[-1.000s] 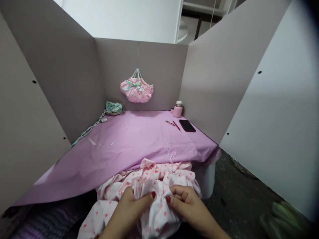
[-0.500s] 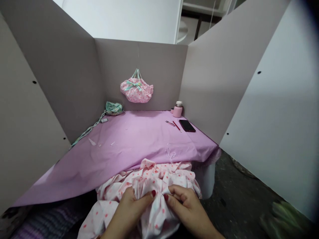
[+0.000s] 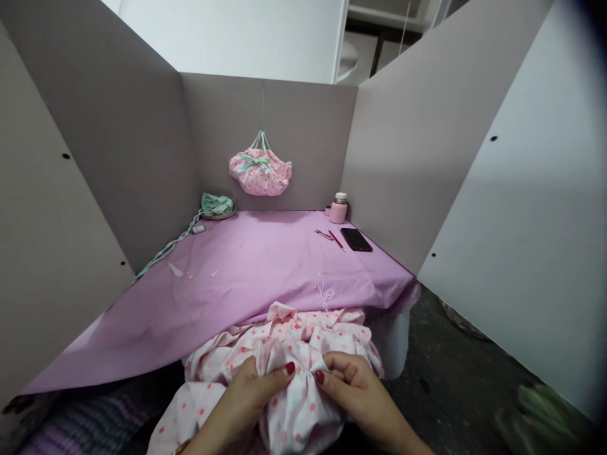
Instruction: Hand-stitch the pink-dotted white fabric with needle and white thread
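A white fabric with pink and red dots (image 3: 303,411) lies gathered in folds at the front edge of the table, bunched between my hands. My left hand (image 3: 253,395) pinches it from the left, thumb on top of the folds. From the right, my right hand (image 3: 353,388) grips the same cloth between thumb and curled forefinger. Small pleats run through the cloth between the two thumbs. The fingers beneath the fabric are partly hidden. White thread (image 3: 325,294) lies loosely curled just beyond the cloth.
A lilac cloth (image 3: 265,253) covers the table inside grey panels. A dotted pouch with a green bow (image 3: 260,174) hangs at the back. Green fabric strips (image 3: 217,204) lie back left. A pink jar (image 3: 338,210), thread snips (image 3: 324,234), red pencil (image 3: 337,241) and phone (image 3: 356,239) are at right.
Both hands have shifted slightly, the right thumb a little to the right. The pleats between the thumbs look a bit more spread. Everything else stays in place.
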`<state>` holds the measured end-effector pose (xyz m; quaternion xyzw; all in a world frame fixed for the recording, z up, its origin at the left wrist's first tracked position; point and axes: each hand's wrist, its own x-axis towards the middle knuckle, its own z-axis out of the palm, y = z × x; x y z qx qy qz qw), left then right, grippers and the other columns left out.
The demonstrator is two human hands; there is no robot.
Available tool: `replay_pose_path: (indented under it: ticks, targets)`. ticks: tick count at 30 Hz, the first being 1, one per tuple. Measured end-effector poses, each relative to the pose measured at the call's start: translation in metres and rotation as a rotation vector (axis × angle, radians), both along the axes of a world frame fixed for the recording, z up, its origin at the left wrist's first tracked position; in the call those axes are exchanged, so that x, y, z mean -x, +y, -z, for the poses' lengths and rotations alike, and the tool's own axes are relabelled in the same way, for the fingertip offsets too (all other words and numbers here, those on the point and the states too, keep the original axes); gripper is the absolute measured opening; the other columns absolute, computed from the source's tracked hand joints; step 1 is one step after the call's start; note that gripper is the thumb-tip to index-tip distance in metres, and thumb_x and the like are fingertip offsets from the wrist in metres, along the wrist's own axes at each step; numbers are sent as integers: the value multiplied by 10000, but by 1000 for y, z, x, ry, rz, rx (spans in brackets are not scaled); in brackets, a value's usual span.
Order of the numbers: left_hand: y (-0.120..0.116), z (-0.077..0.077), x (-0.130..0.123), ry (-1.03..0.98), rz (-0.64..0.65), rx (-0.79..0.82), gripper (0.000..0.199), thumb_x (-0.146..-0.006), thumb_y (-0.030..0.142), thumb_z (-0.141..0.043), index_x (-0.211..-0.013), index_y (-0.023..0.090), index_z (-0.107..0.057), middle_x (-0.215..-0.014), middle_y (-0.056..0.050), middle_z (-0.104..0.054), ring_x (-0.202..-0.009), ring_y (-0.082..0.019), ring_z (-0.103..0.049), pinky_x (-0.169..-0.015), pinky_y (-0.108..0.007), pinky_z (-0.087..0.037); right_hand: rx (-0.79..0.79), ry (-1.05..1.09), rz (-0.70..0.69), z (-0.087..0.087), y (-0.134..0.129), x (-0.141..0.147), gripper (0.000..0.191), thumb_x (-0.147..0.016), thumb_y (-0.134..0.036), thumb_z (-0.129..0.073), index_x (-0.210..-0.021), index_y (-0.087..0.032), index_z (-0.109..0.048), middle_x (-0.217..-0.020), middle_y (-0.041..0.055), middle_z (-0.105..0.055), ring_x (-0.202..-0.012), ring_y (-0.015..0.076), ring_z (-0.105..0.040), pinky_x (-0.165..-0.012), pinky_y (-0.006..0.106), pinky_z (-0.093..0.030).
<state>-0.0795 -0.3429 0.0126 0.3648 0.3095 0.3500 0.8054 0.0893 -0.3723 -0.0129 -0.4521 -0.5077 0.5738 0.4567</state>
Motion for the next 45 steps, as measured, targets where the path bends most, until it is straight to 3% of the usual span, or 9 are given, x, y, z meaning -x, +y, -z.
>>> replay_pose_path:
  ticks: [8, 15, 22, 27, 30, 34, 39, 45]
  targets:
    - [0, -5, 0, -10, 41, 5, 294, -682, 217, -676, -958, 115, -666, -750, -86, -716, -704, -226, -648, -674, -320, -483, 47, 51, -41, 0, 3, -3, 435, -680, -527, -670, -634, -141, -474, -492, -80, -292, -439, 37, -187, -418, 198, -111]
    - [0, 1, 0, -1, 93, -36, 340, -619, 258, -734, -921, 117, -670, -731, -86, -705, -737, -234, -646, -720, -338, -482, 110, 155, -82, 2, 5, 4, 465, -601, -504, -739, -649, -150, -442, -546, -58, -372, -475, 41, -276, -446, 173, -177]
    - [-2, -1, -3, 34, 23, -27, 308, -647, 289, -696, -904, 121, -668, -757, -75, -695, -792, -237, -631, -780, -344, -458, 8, 198, -152, -7, 1, 4, 372, -776, -498, -594, -816, -174, -415, -651, -42, -434, -533, 58, -364, -496, 167, -263]
    - [5, 13, 0, 207, -9, -130, 259, -669, 280, -663, -891, 147, -656, -777, -59, -700, -748, -224, -626, -719, -323, -467, -18, 223, -127, -1, 5, 12, 408, -755, -547, -584, -845, -205, -381, -693, -36, -457, -549, 72, -398, -527, 179, -320]
    - [7, 21, 1, 385, -63, -269, 175, -702, 284, -626, -821, 161, -663, -775, -46, -699, -759, -224, -616, -683, -301, -464, -19, 205, -94, 7, 8, 15, 435, -740, -570, -584, -877, -211, -381, -645, -60, -427, -486, 56, -354, -486, 165, -297]
    - [6, 20, -2, 387, -20, -372, 161, -748, 234, -560, -840, 158, -668, -784, -45, -696, -734, -205, -613, -677, -296, -454, -10, 182, -81, 13, 10, 15, 442, -742, -584, -569, -903, -208, -401, -562, -89, -367, -416, 42, -291, -427, 151, -247]
    - [5, 17, -3, 395, -65, -368, 182, -732, 244, -579, -864, 156, -669, -781, -40, -702, -732, -217, -617, -661, -297, -458, -20, 167, -59, 14, 12, 13, 478, -714, -608, -587, -876, -210, -377, -516, -110, -306, -403, 41, -229, -409, 156, -190]
    - [4, 14, -3, 392, -52, -341, 155, -717, 192, -564, -826, 152, -666, -753, -42, -703, -686, -184, -608, -658, -291, -463, -61, 144, -66, 10, 10, 10, 383, -811, -546, -515, -891, -208, -353, -536, -101, -320, -434, 53, -221, -425, 167, -176]
